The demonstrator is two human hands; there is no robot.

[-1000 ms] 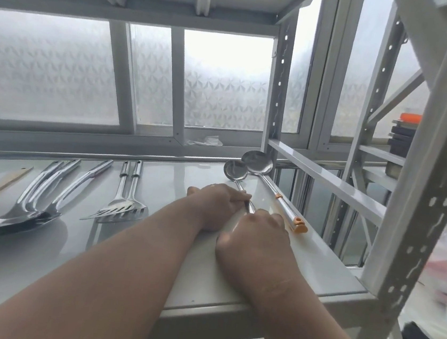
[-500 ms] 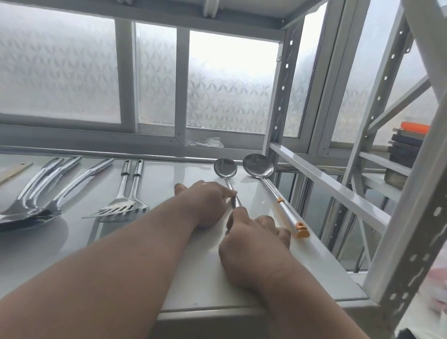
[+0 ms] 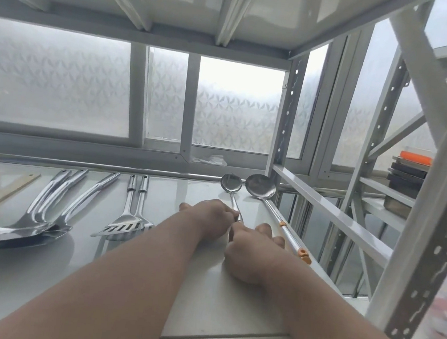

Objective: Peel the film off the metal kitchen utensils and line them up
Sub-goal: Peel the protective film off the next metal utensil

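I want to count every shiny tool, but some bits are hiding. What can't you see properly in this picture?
- Small ladle: in the head view its lower handle is hidden under the left hand and right hand.
- Film: too thin to make out.
- Spoons: overlapping, count unclear.
- Stacked items: partly behind the rack post.

Storeroom: slotted steel racking, frosted windows.

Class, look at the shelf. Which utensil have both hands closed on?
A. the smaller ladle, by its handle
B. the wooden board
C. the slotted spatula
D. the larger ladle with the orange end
A: the left hand and right hand meet on the handle of the smaller ladle; the larger ladle lies untouched beside it.
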